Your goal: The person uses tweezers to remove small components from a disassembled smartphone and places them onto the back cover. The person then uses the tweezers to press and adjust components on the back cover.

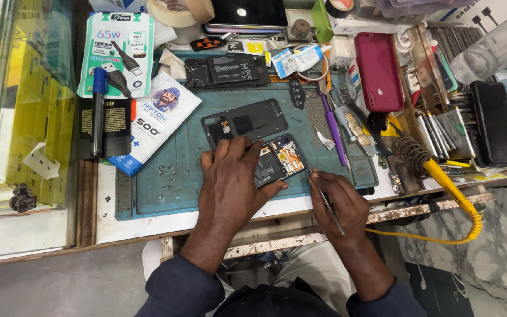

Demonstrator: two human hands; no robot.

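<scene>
Head view shows the left hand (230, 179) laid flat over an opened phone (280, 159), palm and spread fingers pressing it down onto the blue-green work mat (165, 188) that covers the bench (148, 226). The right hand (338, 202) is closed around a thin metal tool (327, 202), probably tweezers or a fine probe, whose tip points toward the phone's right edge. The phone lies partly under the left hand, its exposed board and purple rim sticking out past the fingertips, just to the left of the right hand and touching or nearly touching the tool tip; the exact contact is too small to tell. To do this well, the left hand should keep the phone pinned flat so it cannot skid, while the right hand works with light, short movements from the wrist, since the parts inside look delicate. A detached dark back panel (244, 122) rests just beyond the left hand's fingertips, and small loose screws (166, 172) lie on the mat off to the left of that hand, near enough to be swept away by a careless sleeve.
</scene>
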